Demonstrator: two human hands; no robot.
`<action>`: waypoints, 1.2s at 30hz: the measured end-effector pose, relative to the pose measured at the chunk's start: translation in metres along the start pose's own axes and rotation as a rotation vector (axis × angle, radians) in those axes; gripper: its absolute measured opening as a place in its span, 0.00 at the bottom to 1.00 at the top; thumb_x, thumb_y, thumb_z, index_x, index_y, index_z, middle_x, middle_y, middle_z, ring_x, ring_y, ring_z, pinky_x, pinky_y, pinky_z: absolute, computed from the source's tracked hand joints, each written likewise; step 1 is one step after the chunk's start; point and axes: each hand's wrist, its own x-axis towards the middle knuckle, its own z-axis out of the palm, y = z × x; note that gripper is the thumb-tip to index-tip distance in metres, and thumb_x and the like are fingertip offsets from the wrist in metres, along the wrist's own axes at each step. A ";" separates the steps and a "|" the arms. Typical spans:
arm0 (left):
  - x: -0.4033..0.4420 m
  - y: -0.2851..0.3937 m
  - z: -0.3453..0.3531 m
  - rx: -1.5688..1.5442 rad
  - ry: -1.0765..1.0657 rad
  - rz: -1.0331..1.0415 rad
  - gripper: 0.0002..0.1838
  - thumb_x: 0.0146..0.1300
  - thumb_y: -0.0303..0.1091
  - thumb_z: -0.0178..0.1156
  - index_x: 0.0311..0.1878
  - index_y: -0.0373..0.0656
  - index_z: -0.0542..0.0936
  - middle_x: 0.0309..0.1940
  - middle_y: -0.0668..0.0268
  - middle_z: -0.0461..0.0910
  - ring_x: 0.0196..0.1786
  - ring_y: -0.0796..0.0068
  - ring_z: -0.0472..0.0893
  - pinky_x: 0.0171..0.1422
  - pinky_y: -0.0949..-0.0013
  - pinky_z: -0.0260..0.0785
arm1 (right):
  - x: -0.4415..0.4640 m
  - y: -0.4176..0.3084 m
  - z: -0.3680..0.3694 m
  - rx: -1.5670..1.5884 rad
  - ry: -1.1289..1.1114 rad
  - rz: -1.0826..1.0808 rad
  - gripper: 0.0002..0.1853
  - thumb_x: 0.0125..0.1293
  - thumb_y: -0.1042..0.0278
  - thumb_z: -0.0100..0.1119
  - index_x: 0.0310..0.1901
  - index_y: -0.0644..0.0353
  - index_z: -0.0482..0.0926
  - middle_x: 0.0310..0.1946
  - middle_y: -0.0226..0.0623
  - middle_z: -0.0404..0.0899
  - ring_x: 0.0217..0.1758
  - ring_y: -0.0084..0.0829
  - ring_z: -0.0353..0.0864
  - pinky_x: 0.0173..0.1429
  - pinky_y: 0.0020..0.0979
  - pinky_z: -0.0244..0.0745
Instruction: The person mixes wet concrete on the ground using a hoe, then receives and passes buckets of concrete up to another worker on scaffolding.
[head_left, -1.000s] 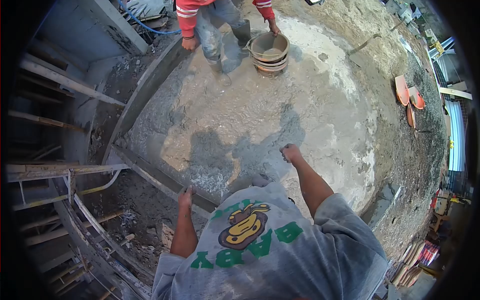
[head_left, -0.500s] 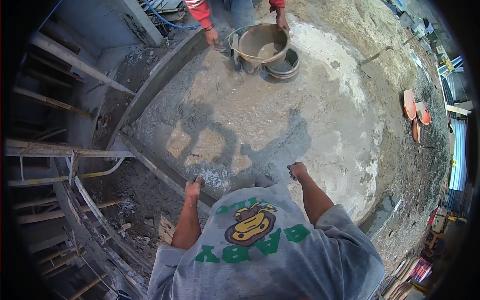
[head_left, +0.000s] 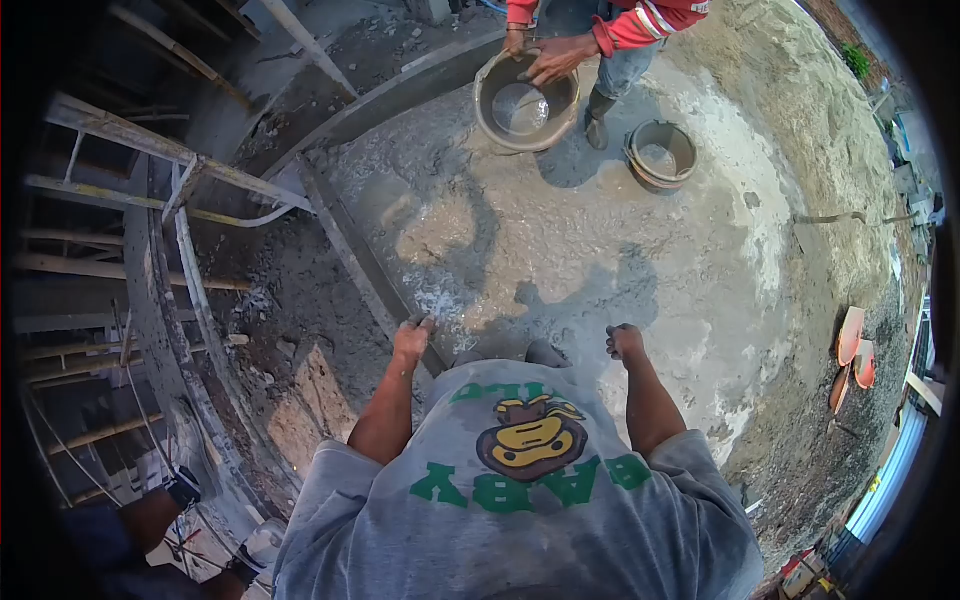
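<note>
My left hand point(head_left: 411, 340) is loosely closed above the inner end of the concrete edge strip point(head_left: 362, 262); what it holds, if anything, is too small to tell. My right hand point(head_left: 626, 342) is a closed fist over the wet grey slab point(head_left: 570, 240), with no object visible in it. Beyond them, a co-worker in red sleeves point(head_left: 655, 22) grips the rim of a large bucket point(head_left: 527, 102) with both hands, its open top tilted toward me. A second bucket point(head_left: 662, 156) stands upright on the slab to the right of the co-worker's boot.
A metal frame point(head_left: 190, 165) and wooden poles are at the left. Another person's legs point(head_left: 150, 520) show at the lower left. Orange-red shovel blades point(head_left: 850, 337) lie on gravel at the right. A curved metal rod point(head_left: 830, 217) crosses the ground at upper right.
The co-worker has lifted the upper bucket off the other and moved it left, now with both hands on it. The view has turned, and my hands remain low and apart.
</note>
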 end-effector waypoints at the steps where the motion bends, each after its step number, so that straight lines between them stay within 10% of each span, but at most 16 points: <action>1: 0.000 -0.007 -0.001 -0.007 0.014 0.015 0.19 0.62 0.42 0.60 0.46 0.35 0.79 0.34 0.64 0.82 0.37 0.75 0.79 0.45 0.71 0.69 | 0.002 -0.004 0.002 -0.014 -0.010 -0.008 0.09 0.60 0.67 0.56 0.36 0.64 0.71 0.19 0.34 0.70 0.15 0.26 0.68 0.16 0.26 0.59; 10: 0.001 -0.082 -0.001 0.093 0.144 -0.077 0.19 0.62 0.45 0.58 0.43 0.36 0.81 0.32 0.63 0.83 0.38 0.72 0.80 0.47 0.69 0.69 | 0.004 -0.027 0.019 -0.120 -0.081 -0.074 0.11 0.61 0.66 0.57 0.38 0.64 0.72 0.20 0.36 0.72 0.16 0.27 0.71 0.16 0.27 0.62; 13: -0.020 -0.056 -0.010 0.103 0.029 -0.199 0.28 0.58 0.56 0.57 0.52 0.43 0.79 0.48 0.55 0.81 0.55 0.61 0.78 0.59 0.65 0.66 | 0.005 -0.033 0.019 -0.177 -0.088 -0.085 0.10 0.61 0.66 0.57 0.39 0.64 0.72 0.21 0.35 0.72 0.16 0.26 0.71 0.16 0.27 0.62; 19: -0.041 -0.035 -0.013 0.205 0.172 -0.175 0.21 0.62 0.49 0.57 0.46 0.40 0.81 0.37 0.62 0.84 0.42 0.73 0.81 0.50 0.68 0.69 | 0.002 -0.044 0.026 -0.199 -0.096 -0.046 0.10 0.61 0.67 0.56 0.39 0.63 0.71 0.20 0.34 0.71 0.16 0.26 0.70 0.16 0.26 0.61; 36: -0.054 -0.178 -0.022 -0.140 0.227 -0.216 0.25 0.60 0.54 0.56 0.45 0.40 0.81 0.35 0.56 0.83 0.43 0.61 0.82 0.48 0.63 0.70 | -0.014 -0.059 0.101 -0.284 -0.247 0.026 0.13 0.65 0.57 0.53 0.41 0.58 0.74 0.28 0.36 0.77 0.23 0.29 0.77 0.27 0.31 0.73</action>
